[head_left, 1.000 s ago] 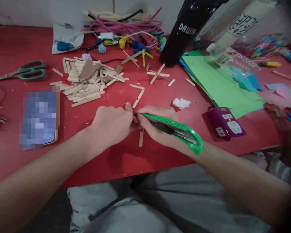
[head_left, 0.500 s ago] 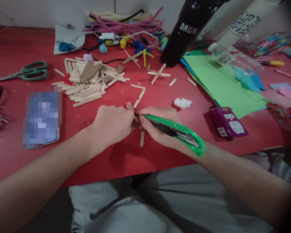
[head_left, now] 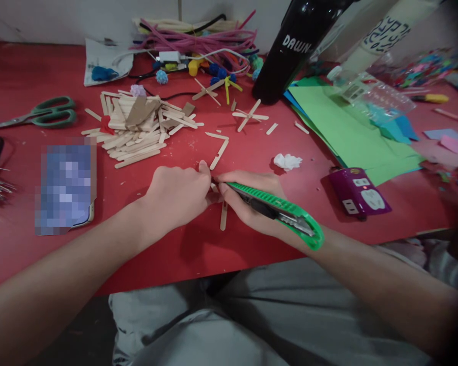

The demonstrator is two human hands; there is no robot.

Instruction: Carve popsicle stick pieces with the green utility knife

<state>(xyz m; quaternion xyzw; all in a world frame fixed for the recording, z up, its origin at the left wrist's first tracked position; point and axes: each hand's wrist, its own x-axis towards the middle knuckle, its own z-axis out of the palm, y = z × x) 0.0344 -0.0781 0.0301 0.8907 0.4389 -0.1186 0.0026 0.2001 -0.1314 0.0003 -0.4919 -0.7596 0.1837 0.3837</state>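
My right hand (head_left: 254,195) is closed around a green box cutter (head_left: 290,206), its handle slanting back over the wrist and its tip end pointing at my left hand. My left hand (head_left: 181,193) is curled on the table, thumb up, pinching a wooden craft stick (head_left: 214,187) of which a short piece shows between the two hands. Below the fingers, another stretch of craft stick with a small notch (head_left: 223,217) pokes out toward me. The blade tip and most of my left fingertips are hidden. Just beyond the hands lies a cracked, bent craft stick (head_left: 220,152).
A pile of craft sticks (head_left: 137,127), scissors (head_left: 53,112) and a phone (head_left: 66,185) lie to the left. Two crossed-stick pieces (head_left: 250,116) lie ahead, near a black bottle (head_left: 286,56). Crumpled tissue (head_left: 288,161), a purple device (head_left: 361,192) and green paper (head_left: 351,122) are right.
The back end of the box cutter has dipped slightly toward me as my right hand tilts. My left hand stays in almost the same place.
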